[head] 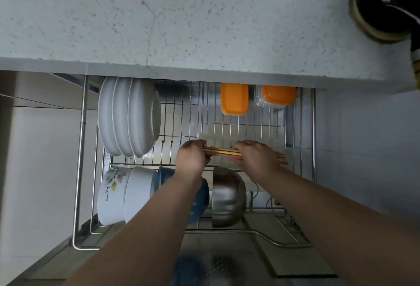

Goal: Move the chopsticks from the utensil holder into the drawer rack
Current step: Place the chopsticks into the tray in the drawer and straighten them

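Note:
A bundle of yellow and reddish chopsticks (223,152) lies crosswise over a pale ribbed tray (218,141) in the pulled-out wire drawer rack (313,131). My left hand (191,157) grips the bundle's left end. My right hand (259,156) closes over its right part, and the tips poke out past that hand near the rack's right side. Part of the bundle is hidden under both hands. A dark round container (384,1) with a tan base stands on the counter at the top right; whether it is the utensil holder I cannot tell.
White plates (129,115) stand on edge at the rack's left. Two orange-lidded boxes (235,99) sit at the back. White bowls (113,194), a blue bowl (202,197) and a steel bowl (228,197) line the front row. The speckled countertop (181,19) overhangs the rack.

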